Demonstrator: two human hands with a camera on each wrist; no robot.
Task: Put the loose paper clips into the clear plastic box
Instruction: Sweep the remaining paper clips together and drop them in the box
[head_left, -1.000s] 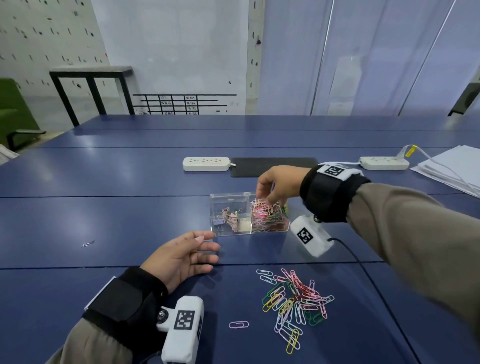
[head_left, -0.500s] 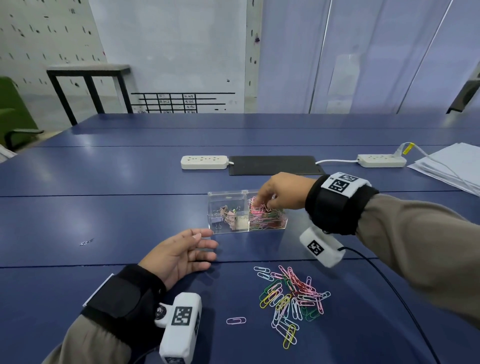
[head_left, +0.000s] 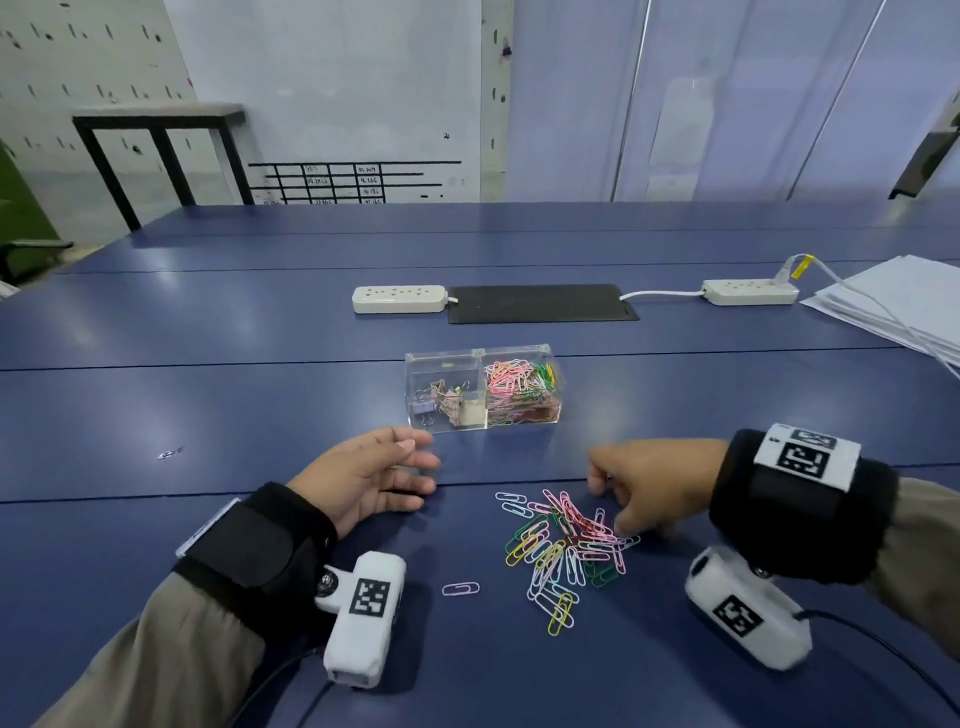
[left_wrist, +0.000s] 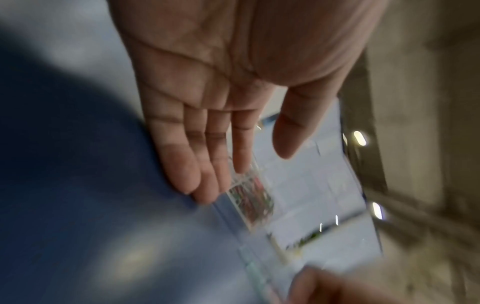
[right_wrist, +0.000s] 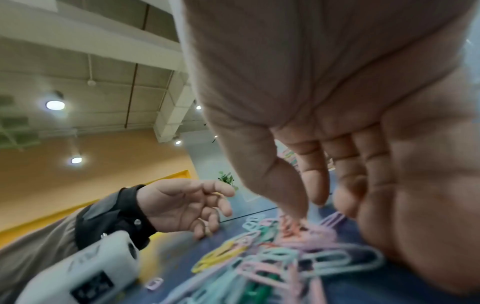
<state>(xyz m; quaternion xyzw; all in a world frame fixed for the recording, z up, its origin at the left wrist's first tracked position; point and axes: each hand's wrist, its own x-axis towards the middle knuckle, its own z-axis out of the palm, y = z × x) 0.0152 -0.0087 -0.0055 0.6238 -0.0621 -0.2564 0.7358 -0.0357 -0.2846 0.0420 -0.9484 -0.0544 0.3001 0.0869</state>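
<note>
Looking down from the head view, the box (head_left: 484, 387) sits mid-table, its right half already stuffed with clips, while a loose pile (head_left: 563, 545) (plus one stray pink clip (head_left: 460, 588)) waits near the front edge, so maybe half done. The left wrist view shows the left hand (left_wrist: 221, 102) flat, fingers straight, empty. In the right wrist view the right hand (right_wrist: 337, 144) has fingers spread, tips reaching into the pile, nothing pinched yet.

From the head camera I see even, cool light with soft ceiling glare on the blue table (head_left: 208, 405) and lines bowing at the edges. My left wrist view smears badly. In the right wrist view the paper clips (right_wrist: 272, 263) blur; ceiling lamps (right_wrist: 55, 105) flare.
</note>
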